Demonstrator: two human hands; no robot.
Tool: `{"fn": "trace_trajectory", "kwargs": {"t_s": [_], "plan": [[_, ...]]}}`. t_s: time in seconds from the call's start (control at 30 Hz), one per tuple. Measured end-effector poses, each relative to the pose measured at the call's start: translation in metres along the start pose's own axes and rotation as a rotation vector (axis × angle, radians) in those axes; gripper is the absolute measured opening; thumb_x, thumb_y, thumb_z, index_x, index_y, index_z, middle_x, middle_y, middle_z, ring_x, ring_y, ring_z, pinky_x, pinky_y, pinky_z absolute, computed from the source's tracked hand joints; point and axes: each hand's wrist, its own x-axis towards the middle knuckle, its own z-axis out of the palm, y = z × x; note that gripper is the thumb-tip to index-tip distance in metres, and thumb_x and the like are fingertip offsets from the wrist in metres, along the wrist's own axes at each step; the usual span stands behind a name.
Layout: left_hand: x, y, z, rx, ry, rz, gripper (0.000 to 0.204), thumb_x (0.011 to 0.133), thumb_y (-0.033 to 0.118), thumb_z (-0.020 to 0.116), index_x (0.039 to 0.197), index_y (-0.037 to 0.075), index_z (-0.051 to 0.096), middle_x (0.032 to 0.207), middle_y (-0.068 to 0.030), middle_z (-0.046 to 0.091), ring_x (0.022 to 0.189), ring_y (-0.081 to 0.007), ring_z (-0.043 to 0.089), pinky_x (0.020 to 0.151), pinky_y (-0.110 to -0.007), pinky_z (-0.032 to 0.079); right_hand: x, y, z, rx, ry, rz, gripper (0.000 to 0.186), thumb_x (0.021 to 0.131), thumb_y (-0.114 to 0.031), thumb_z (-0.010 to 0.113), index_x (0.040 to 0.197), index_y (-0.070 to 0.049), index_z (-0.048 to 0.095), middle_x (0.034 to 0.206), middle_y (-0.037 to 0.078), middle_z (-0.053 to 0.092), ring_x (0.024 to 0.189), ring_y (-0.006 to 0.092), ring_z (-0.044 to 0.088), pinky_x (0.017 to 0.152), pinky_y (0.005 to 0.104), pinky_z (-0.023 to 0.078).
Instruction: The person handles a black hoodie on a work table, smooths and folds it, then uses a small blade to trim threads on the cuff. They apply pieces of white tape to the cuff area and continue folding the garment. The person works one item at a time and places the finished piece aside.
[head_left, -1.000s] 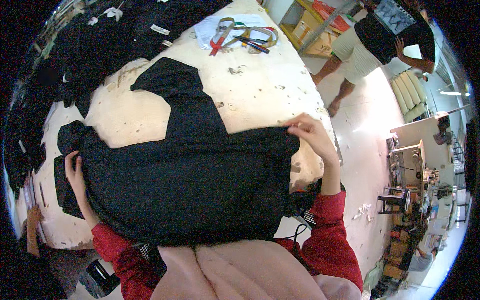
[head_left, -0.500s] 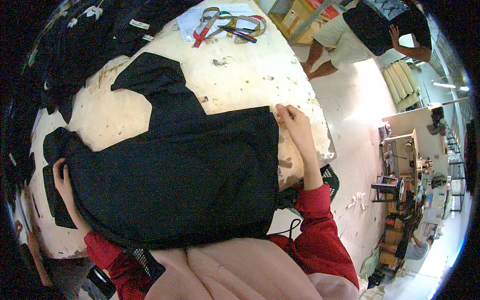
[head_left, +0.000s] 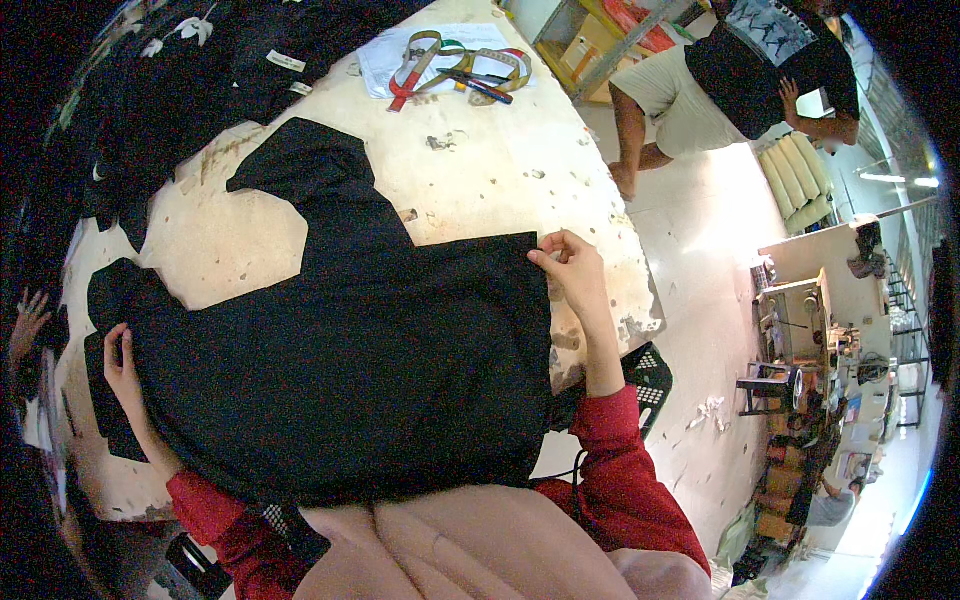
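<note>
Two hands hold the big black cloth [head_left: 360, 370] flat on the worn table [head_left: 500, 180]. Left hand [head_left: 122, 365] pinches its left edge; right hand [head_left: 570, 270] pinches its far right corner. Next, careful smoothing seems needed.

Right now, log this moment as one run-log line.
left hand: grips black fabric left edge | right hand: pinches its far right corner | fabric: spread on worn table

garment [head_left: 350, 370] on table [head_left: 500, 180], tape measures [head_left: 450, 62] perhaps behind
</note>
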Motion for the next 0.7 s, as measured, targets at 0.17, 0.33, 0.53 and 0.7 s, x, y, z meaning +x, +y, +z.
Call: {"fn": "trace_trajectory", "kwargs": {"t_s": [0.17, 0.33, 0.53, 0.7], "plan": [[-0.001, 0.002, 0.0, -0.094, 0.036, -0.028, 0.025, 0.094, 0.021, 0.055, 0.107, 0.0, 0.061, 0.11, -0.0058, 0.061, 0.106, -0.0156, 0.054, 0.099, -0.027, 0.035, 0.015, -0.001, 0.011, 0.433, 0.228, -0.098, 0.021, 0.075, -0.015, 0.075, 0.091, -0.003, 0.068, 0.077, 0.002, 0.063, 0.061, 0.008, 0.05, 0.059, 0.0242, 0.044], [-0.001, 0.009, -0.004, -0.053, 0.045, -0.026, 0.027, 0.095, 0.022, 0.053, 0.109, -0.001, 0.061, 0.111, -0.0063, 0.062, 0.108, -0.016, 0.053, 0.1, -0.027, 0.034, 0.017, 0.008, 0.026, -0.006, 0.188, -0.178, 0.022, 0.075, -0.015, 0.075, 0.093, -0.004, 0.068, 0.081, 0.006, 0.064, 0.066, 0.013, 0.054, 0.064, 0.0255, 0.046], [-0.008, 0.019, 0.0, 0.064, 0.077, 0.08, 0.029, 0.097, 0.024, 0.05, 0.109, 0.0, 0.061, 0.109, -0.0062, 0.063, 0.106, -0.0163, 0.055, 0.097, -0.027, 0.037, 0.005, -0.003, 0.003, 0.288, 0.081, -0.061, 0.02, 0.083, -0.012, 0.069, 0.101, -0.005, 0.064, 0.097, 0.007, 0.063, 0.088, 0.014, 0.057, 0.076, 0.0261, 0.047], [-0.018, 0.061, -0.034, -0.183, 0.187, -0.051, 0.025, 0.096, 0.019, 0.052, 0.111, 0.002, 0.061, 0.111, -0.0067, 0.062, 0.106, -0.0183, 0.055, 0.097, -0.029, 0.038, -0.007, -0.017, -0.035, 0.945, 0.154, -0.124, 0.021, 0.088, -0.007, 0.062, 0.108, -0.002, 0.06, 0.097, 0.004, 0.062, 0.094, 0.013, 0.056, 0.087, 0.026, 0.043]]}}
